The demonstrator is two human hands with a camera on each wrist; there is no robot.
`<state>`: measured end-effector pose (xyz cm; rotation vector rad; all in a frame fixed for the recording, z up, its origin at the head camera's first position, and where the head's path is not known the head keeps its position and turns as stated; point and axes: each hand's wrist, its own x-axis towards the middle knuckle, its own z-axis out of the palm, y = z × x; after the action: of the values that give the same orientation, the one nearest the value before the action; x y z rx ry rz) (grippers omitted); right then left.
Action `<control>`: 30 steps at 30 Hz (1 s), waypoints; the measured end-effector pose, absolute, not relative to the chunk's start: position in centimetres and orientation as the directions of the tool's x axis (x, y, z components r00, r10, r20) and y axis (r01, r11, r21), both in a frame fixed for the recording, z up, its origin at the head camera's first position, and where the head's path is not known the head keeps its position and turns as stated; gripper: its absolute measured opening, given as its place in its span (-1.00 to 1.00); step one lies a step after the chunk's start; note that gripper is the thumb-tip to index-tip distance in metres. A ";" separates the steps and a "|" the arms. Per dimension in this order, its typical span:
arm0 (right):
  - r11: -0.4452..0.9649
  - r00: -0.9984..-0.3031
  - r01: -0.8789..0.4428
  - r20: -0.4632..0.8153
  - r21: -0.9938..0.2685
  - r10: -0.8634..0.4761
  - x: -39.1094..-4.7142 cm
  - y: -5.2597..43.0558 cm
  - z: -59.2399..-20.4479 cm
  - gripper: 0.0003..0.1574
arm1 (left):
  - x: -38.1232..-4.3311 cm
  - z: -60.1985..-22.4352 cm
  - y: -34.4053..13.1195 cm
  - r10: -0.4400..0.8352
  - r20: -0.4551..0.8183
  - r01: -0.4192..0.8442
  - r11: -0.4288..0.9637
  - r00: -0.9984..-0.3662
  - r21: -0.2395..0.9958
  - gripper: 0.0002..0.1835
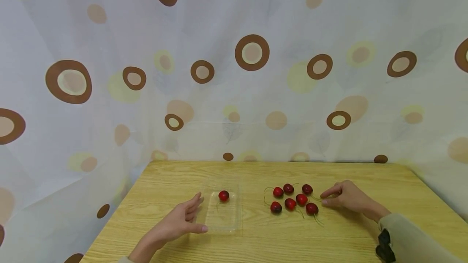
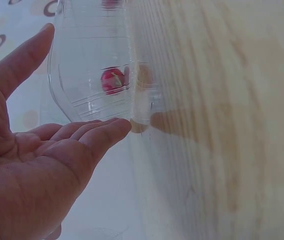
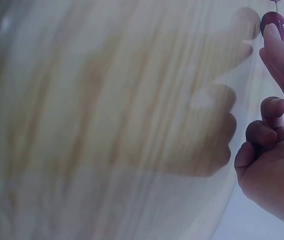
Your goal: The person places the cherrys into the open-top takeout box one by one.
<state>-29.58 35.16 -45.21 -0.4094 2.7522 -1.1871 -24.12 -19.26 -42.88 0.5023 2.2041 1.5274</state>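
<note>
On the yellowish wood counter (image 1: pixel 278 244), seven round red cherries (image 1: pixel 302 199) sit just left of the nearer right grip (image 1: pixel 349 199); can't tell if it's pinching a thin green stem (image 1: pixel 316 197). Left grip (image 1: pixel 177 222) is spread beside a clear plastic box (image 1: pixel 221 219), one cherry (image 1: pixel 224 196) inside.

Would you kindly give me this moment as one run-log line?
left hand: beside clear tray; right hand: by loose cherries, grip unclear; clear tray: one cherry inside; table: seven loose cherries

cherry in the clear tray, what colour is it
Red with a darker patch; the cherry shows best in the head view.
</note>
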 end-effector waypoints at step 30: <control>0.696 -0.971 -0.211 0.062 -0.687 -0.233 -29.9 34.8 -45.8 -0.86 | -24.4 -43.1 -19.4 0.504 -0.142 0.040 0.333 -0.852 0.942 0.15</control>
<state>-29.87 34.83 -45.79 -0.3751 2.8657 -1.1546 -24.38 -19.37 -43.14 0.4794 2.1924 1.5325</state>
